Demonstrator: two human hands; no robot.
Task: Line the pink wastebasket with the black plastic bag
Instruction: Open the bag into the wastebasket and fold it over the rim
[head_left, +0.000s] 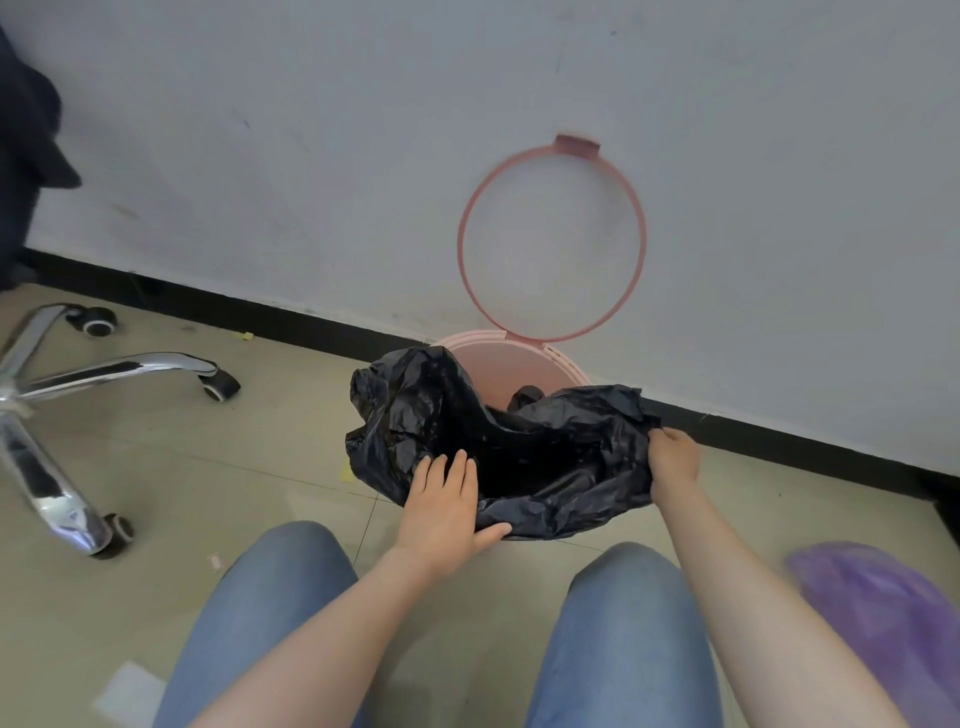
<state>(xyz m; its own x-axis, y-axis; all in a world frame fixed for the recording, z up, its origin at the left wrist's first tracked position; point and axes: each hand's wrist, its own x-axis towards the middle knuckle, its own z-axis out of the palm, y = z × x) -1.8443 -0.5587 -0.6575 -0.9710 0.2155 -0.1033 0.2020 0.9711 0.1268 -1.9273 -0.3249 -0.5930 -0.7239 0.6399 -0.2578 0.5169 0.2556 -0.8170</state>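
While the left hand (447, 512) lies flat on the black bag (519, 441), the right hand (672, 457) pinches its edge.

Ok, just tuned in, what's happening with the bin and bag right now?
A seated person is fitting the black plastic bag over the pink wastebasket by the wall. The left hand lies flat on the bag's near edge, and the right hand pinches its right edge. The pink ring is flipped up against the wall. The far rim is not yet covered.
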